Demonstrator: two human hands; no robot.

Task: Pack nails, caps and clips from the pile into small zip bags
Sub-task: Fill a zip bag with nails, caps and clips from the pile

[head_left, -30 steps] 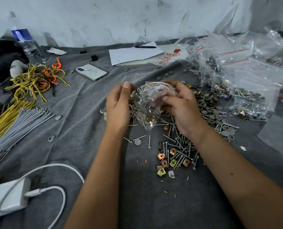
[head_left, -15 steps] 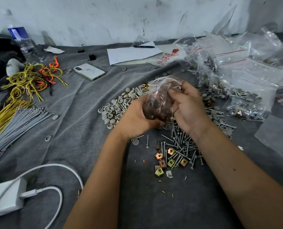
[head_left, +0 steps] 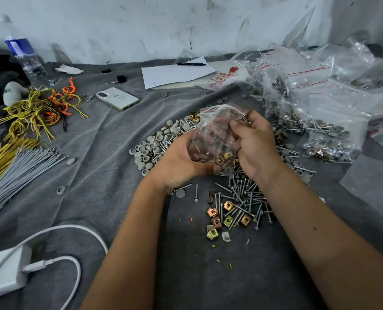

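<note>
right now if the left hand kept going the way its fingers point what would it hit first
Most likely the zip bag itself: the left hand already cups it from below, fingers pointing right toward the right hand just behind the bag.

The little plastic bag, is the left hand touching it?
Touching. The head view shows the left hand cupped under the zip bag, fingers curled around its bottom.

Little can be read here. A clear plastic bag (head_left: 225,77) at about one o'clock from the hands, just right of the white paper sheet (head_left: 174,73), carries red print — an apple-shaped mark above lines of characters too small to make out, and what looks like a "5" at the start of one line. The blue label on the water bottle (head_left: 21,50), at ten o'clock, is blurred.
</note>
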